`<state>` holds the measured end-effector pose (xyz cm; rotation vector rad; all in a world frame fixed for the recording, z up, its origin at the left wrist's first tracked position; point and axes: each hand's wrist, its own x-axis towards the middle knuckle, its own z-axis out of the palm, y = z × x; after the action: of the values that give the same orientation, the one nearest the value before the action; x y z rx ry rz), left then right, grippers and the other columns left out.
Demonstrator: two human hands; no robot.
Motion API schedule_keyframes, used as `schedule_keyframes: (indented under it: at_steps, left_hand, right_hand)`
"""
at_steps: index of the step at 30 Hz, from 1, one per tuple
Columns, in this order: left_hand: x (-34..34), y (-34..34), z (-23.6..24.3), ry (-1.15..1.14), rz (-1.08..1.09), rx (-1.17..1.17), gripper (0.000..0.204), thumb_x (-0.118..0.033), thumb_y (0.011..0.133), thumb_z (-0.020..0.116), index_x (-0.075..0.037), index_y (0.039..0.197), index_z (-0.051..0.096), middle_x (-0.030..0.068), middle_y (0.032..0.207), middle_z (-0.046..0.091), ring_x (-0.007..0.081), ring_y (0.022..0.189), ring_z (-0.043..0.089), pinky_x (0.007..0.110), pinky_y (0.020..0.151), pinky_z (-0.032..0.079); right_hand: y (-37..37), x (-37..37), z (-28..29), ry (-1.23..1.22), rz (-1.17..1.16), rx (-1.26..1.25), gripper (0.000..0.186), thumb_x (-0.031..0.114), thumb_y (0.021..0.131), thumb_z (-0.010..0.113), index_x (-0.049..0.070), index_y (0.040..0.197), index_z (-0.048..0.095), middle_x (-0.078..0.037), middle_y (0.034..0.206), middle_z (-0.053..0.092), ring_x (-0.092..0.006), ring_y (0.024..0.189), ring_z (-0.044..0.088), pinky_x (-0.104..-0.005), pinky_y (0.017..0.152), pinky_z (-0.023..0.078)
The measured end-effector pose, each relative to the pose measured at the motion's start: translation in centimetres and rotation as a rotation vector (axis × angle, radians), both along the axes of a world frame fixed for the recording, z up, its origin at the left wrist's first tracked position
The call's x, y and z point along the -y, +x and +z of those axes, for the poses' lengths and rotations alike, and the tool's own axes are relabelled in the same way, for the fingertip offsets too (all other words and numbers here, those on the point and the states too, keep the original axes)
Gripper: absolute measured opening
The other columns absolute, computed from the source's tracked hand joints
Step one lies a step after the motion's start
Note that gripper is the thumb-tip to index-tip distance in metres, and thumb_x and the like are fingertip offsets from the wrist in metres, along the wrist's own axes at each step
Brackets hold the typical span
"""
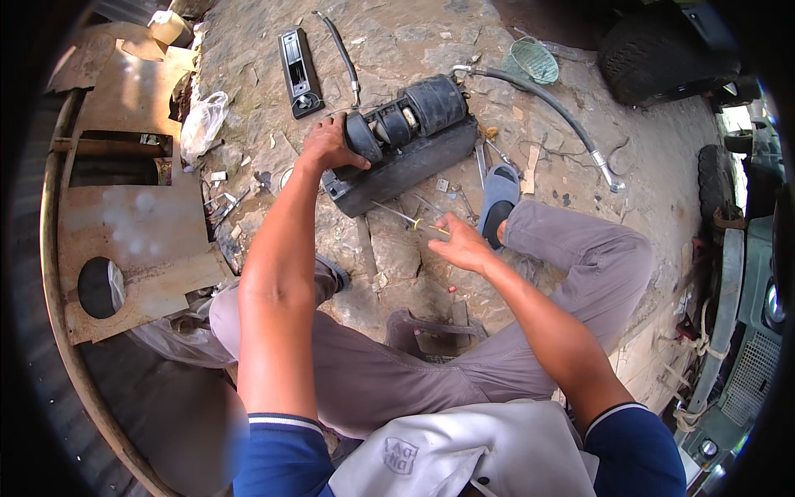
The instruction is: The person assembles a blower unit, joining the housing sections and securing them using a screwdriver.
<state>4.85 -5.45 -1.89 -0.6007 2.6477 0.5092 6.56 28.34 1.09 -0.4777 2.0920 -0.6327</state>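
Observation:
On the ground in front of me lies a black blower unit [406,157], a long plastic casing with rounded drum-like housings on top. My left hand [330,145] grips its left end, thumb on the near side and fingers curled over the far side. My right hand [462,244] is just in front of the casing, fingers closed around the yellow handle of a screwdriver [414,222]. The shaft points up and left toward the casing's lower edge; whether its tip touches is unclear. More slim metal tools [481,166] lie by the casing's right end.
Beyond the unit lie a black rectangular panel [299,73], a short hose [338,51] and a longer hose [542,91] with metal ends. A green mesh basket [532,62] stands near a tyre [654,54]. Rusty sheet metal [141,219] is at left, a vehicle [758,331] at right.

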Motion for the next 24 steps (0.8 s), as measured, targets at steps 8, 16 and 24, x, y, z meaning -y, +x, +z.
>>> schedule_keyframes:
  at_steps: [8, 16, 24]
  left_hand:
    - [0.4, -0.4, -0.1, 0.033, -0.014, 0.000, 0.137, -0.055, 0.043, 0.095, -0.004, 0.154, 0.031, 0.0216, 0.147, 0.046, 0.0400, 0.137, 0.042, 0.045, 0.114, 0.038]
    - [1.0, -0.9, 0.3, 0.043, -0.020, 0.041, 0.136, -0.057, 0.044, 0.094, -0.004, 0.154, 0.033, 0.0222, 0.147, 0.045, 0.0408, 0.137, 0.042, 0.045, 0.114, 0.038]
    - [1.6, -1.1, -0.2, 0.058, -0.015, 0.050, 0.136, -0.055, 0.045, 0.094, -0.004, 0.154, 0.032, 0.0227, 0.149, 0.044, 0.0416, 0.138, 0.041, 0.045, 0.114, 0.038]
  right_hand:
    - [-0.2, -2.1, 3.9, -0.191, -0.228, -0.409, 0.037, 0.021, 0.089, 0.066, -0.004, 0.113, 0.052, -0.031, 0.109, 0.065, -0.0484, 0.102, 0.063, -0.0511, 0.087, 0.049]
    - [-0.2, -0.9, 2.0, -0.209, -0.243, -0.413, 0.037, 0.018, 0.089, 0.066, -0.005, 0.114, 0.052, -0.032, 0.109, 0.064, -0.0497, 0.102, 0.063, -0.0519, 0.086, 0.050]
    - [-0.4, -0.8, 0.4, -0.234, -0.255, -0.386, 0.038, 0.019, 0.089, 0.066, -0.006, 0.115, 0.054, -0.033, 0.109, 0.064, -0.0501, 0.101, 0.063, -0.0514, 0.084, 0.050]
